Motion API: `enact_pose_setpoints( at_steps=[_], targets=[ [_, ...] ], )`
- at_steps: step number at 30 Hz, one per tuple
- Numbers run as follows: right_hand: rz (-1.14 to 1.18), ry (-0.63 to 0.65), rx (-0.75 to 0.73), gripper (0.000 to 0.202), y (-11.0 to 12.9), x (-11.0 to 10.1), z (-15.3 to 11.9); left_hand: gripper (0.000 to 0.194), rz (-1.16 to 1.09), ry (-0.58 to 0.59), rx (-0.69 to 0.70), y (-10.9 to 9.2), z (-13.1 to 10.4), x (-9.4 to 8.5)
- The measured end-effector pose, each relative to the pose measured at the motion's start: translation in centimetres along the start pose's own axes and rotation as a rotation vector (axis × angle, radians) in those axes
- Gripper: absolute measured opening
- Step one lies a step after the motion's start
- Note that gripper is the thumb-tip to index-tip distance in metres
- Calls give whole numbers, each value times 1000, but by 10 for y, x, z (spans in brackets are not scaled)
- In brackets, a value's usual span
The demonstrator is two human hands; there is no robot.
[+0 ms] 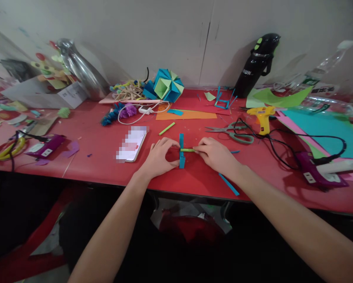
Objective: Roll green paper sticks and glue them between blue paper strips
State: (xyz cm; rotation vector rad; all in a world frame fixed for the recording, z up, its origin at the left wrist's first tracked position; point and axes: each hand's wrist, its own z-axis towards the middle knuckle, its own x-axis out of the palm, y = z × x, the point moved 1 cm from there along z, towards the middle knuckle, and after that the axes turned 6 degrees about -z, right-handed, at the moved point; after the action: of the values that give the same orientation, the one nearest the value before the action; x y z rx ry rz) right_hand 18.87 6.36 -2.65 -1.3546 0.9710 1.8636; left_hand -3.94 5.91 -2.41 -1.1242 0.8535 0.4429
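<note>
A blue paper strip [181, 162] stretches front to back on the red sheet before me. My left hand [161, 156] steadies it at its left side, with the thumb and index finger apart along its length. From its middle a short green paper strip [188, 150] extends to the right, crosswise. The free end of that green piece is pinched between the thumb and fingers of my right hand [213, 154]. One loose blue strip [228, 184] lies below my right wrist, and another blue strip [235, 151] pokes out beyond that hand.
Scissors [234, 131] and a yellow glue gun [263, 118] with a looping black cord lie to the right. A phone [133, 143] rests on the left, near a loose green strip [166, 128]. Behind stand a paper ball [169, 85] and a black bottle [254, 67].
</note>
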Motion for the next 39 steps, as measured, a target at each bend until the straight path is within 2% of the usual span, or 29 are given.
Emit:
enact_pose_setpoints(
  at_steps=[6, 13, 18, 22, 27, 31, 34, 37, 39],
  targets=[
    [1, -11, -10, 25, -1, 0, 0, 38, 94, 61, 90, 0, -1, -1],
    [23, -16, -17, 27, -2, -1, 0, 37, 125, 85, 82, 2, 0, -1],
    [69, -81, 6, 30, -32, -36, -7, 38, 111, 87, 67, 2, 0, -1],
    [-27, 60, 116, 30, -68, -59, -31, 38, 86, 90, 86, 3, 0, -2],
    [-50, 151, 180, 30, -97, -53, -56, 29, 19, -10, 128, 8, 3, -1],
    [17, 165, 212, 16, -103, -47, -54, 24, -60, -157, 178, 8, 13, 3],
    [156, 176, 289, 13, -104, -48, -50, 19, -73, -240, 251, 0, 26, 0],
    [360, 171, 315, 17, -103, -50, -48, 17, -43, -239, 306, -13, 42, -12],
    [473, 135, 301, 22, -102, -52, -48, 19, -7, -198, 329, -21, 53, -24]
  ],
)
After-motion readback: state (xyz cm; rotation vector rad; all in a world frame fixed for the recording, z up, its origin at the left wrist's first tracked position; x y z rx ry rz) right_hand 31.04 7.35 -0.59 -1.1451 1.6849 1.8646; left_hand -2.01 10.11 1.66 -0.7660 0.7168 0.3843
